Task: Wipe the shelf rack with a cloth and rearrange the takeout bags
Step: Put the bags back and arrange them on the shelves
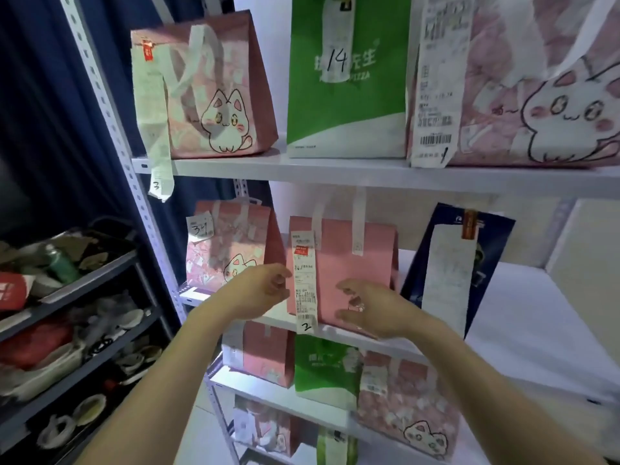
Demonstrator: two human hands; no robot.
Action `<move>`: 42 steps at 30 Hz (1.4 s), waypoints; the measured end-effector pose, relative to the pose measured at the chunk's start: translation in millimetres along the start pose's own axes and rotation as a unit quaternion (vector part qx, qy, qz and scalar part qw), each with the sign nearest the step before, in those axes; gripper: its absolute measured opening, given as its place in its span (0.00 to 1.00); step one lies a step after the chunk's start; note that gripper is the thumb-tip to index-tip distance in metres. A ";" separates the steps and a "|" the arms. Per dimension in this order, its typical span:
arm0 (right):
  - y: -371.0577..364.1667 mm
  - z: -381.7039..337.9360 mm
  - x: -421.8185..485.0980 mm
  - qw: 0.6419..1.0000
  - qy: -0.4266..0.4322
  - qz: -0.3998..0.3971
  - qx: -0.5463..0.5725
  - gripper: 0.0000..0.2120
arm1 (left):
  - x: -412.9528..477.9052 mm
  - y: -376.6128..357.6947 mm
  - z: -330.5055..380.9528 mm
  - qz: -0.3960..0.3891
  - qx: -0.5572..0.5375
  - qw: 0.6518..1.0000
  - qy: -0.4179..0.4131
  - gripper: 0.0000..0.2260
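Both hands, left hand (260, 290) and right hand (372, 308), are held open and empty at frame centre, flanking the plain pink bag (349, 263) on the middle shelf (355, 335). Bag best gripped by both sides, kept upright. No cloth seen.

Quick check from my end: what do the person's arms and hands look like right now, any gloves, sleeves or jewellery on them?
Both forearms are bare up to the frame's edge, no sleeves showing. The left hand and right hand wear no gloves, and no watch, ring or bracelet shows. The image is too soft to judge the nails.
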State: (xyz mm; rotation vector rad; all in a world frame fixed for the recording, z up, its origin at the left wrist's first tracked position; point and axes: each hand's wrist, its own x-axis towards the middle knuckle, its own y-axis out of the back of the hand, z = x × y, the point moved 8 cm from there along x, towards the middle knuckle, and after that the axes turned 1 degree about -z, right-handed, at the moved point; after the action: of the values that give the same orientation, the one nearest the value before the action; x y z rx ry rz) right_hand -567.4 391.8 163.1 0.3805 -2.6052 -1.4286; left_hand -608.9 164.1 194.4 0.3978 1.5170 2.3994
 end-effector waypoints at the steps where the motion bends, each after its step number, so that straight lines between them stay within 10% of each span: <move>1: -1.6 1.0 0.0 1.000 -0.010 0.001 -0.003 0.32 | 7.1 -2.0 -1.8 -0.004 -0.003 1.000 -0.010 0.19; 13: 16.9 -26.7 -20.2 0.981 -0.157 0.114 0.007 0.30 | 56.0 36.8 -15.5 -0.050 -0.002 0.986 -0.159 0.16; 20: 50.7 -63.4 -40.3 0.957 -0.150 0.247 -0.019 0.24 | 58.4 91.8 11.7 0.049 -0.059 0.969 -0.236 0.09; 24: 100.2 -92.4 -55.8 0.914 -0.099 0.390 -0.057 0.17 | 58.7 137.2 38.5 0.178 -0.165 0.941 -0.238 0.06; 28: 157.3 -128.5 -74.4 0.792 -0.005 0.552 -0.260 0.14 | 66.1 184.8 66.1 0.305 -0.213 0.900 -0.229 0.08; 35: 195.1 -86.6 -46.8 0.807 -0.106 0.461 -0.353 0.25 | 124.8 214.2 93.6 0.324 -0.202 0.914 -0.140 0.26; 42: 205.7 -63.0 -47.7 0.831 -0.114 0.459 -0.291 0.29 | 146.0 210.3 96.5 0.337 -0.167 0.916 -0.137 0.06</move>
State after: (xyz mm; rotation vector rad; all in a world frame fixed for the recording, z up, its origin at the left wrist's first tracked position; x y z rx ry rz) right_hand -537.0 460.7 370.2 -1.0212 -1.7980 -1.7418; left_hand -725.5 211.8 437.3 1.2850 0.9030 2.8562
